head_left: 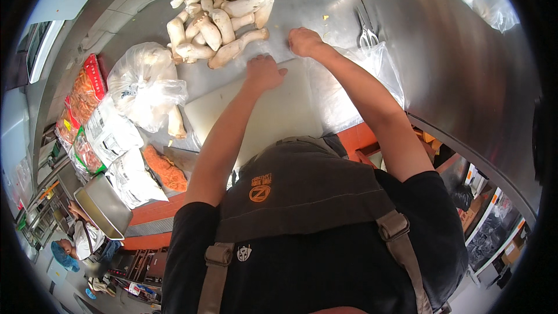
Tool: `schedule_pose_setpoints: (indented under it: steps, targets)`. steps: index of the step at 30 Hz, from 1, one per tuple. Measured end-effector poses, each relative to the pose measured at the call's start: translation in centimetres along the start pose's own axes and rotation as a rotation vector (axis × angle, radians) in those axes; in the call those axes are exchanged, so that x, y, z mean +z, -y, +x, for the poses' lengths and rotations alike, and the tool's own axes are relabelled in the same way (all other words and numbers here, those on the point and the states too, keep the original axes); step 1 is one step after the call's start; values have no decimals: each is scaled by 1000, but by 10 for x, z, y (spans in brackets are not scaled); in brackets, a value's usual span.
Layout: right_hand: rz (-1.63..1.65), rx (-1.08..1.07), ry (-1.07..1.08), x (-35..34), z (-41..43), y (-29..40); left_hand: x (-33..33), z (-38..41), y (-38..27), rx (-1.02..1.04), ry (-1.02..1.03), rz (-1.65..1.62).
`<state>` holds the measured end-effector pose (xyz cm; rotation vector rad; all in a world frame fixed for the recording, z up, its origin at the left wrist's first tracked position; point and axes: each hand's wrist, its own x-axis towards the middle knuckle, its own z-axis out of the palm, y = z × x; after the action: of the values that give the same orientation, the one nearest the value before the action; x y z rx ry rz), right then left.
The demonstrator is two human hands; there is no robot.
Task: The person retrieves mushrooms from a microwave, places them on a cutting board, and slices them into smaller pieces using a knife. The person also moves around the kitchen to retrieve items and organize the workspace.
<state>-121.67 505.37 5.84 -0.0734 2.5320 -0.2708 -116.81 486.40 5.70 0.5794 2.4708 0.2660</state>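
A pale cutting board (279,104) lies on the steel worktop in front of me. My left hand (264,72) rests at its far edge, thumb apart from the bent fingers; what lies under the palm is hidden. Past the board's far right corner, my right hand (305,42) is curled, and its fingertips are hidden from view. Several whole king oyster mushrooms (222,26) form a loose heap beyond my left hand. Under my right forearm, a clear plastic bag (340,91) is spread flat beside the board.
Scissors (369,38) lie at the back right. To the left are a knotted plastic bag (144,83) of mushrooms, a single mushroom (176,123), white packs (113,128), an orange cloth (165,170) and a metal blade (181,157). A person (87,237) stands beyond a metal tray (104,205).
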Motion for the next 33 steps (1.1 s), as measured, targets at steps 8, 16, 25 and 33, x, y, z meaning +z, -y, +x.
schedule_pose_setpoints:
  steps: [8,16,25,33]
  targets:
    - [-13,109,-124,6,-14,1,1,7,11,6,169,-47]
    - [49,-97,-73,11,-17,19,4,-11,15,-4,68,-243]
    - [430,-276,-570,5,-104,44,20,35,54,44,-87,-514]
    - [511,386,-105,129,-268,-18,20,58,57,29,-90,-553]
